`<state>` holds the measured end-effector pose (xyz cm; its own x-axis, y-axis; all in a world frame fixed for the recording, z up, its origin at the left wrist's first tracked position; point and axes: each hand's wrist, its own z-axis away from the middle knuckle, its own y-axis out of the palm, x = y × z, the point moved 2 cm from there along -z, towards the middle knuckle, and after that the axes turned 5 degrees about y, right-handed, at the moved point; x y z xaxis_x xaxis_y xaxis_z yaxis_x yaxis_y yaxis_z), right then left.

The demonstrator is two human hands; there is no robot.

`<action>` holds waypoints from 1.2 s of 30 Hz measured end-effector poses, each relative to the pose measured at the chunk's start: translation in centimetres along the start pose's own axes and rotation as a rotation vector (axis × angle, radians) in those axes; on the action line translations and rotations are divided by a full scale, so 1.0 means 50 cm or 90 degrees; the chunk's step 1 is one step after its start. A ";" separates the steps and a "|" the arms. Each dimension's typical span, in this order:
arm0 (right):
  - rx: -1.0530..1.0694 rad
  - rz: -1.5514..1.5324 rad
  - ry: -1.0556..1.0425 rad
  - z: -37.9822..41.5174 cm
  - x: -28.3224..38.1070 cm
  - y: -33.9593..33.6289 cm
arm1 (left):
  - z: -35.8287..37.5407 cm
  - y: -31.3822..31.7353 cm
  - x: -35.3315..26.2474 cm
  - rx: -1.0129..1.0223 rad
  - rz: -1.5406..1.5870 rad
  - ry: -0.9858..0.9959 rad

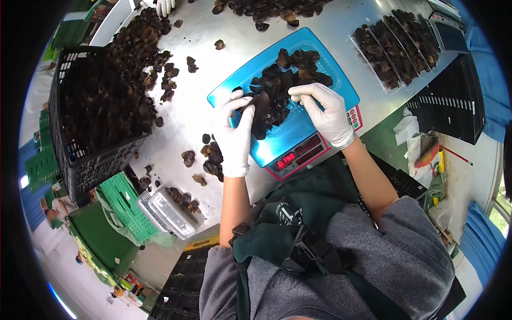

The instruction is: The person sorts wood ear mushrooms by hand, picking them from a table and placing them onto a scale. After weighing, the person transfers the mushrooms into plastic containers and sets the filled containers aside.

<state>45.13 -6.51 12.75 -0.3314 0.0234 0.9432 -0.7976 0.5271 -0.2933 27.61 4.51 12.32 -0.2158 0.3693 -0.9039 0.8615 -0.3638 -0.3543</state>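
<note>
Dark brown, leaf-like pieces that look like wood ear mushrooms [274, 88] lie in a blue tray [333, 61] on a weighing scale [304, 156]. The scale's red digits read about 0.190. My left hand [234, 133], in a white glove, is at the tray's left side, with thumb and fingers closed around a dark mushroom piece [261, 109]. Over the right part of the tray is my gloved right hand [325, 112]. Its thumb and forefinger are pressed together beside the pile; whatever is between them is hidden.
Left stands a black crate [101, 154] full of mushrooms, beside a large loose heap [141, 42]. Filled clear trays [394, 48] sit at the right. Empty-looking clear boxes [170, 213] are at the near left edge. Another person's gloved hand [165, 6] shows at the top.
</note>
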 end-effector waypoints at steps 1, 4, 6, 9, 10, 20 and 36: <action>-0.006 -0.013 0.017 0.001 0.006 -0.001 | 0.006 -0.003 -0.003 -0.017 0.150 -0.071; -0.027 -0.051 0.058 0.009 -0.002 -0.003 | 0.022 -0.021 -0.016 -0.039 0.343 -0.110; 0.003 -0.022 0.063 0.014 0.000 -0.009 | 0.035 -0.035 -0.030 -0.040 0.362 -0.093; 0.010 -0.057 0.078 0.020 0.017 -0.004 | 0.040 -0.042 -0.044 -0.056 0.388 -0.064; 0.018 -0.053 0.067 0.020 0.025 -0.001 | 0.040 -0.041 -0.049 -0.058 0.401 -0.049; -0.098 0.009 0.024 0.006 -0.010 -0.041 | -0.004 0.015 0.024 0.017 -0.170 0.016; 0.256 0.440 -0.251 -0.130 -0.082 -0.008 | 0.015 0.055 0.006 0.207 -0.366 0.156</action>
<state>50.11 -1.28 10.00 -0.8939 -0.1076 0.4351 -0.4476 0.1631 -0.8792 29.56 2.96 10.91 -0.4526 0.7476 -0.4860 0.4530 -0.2767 -0.8475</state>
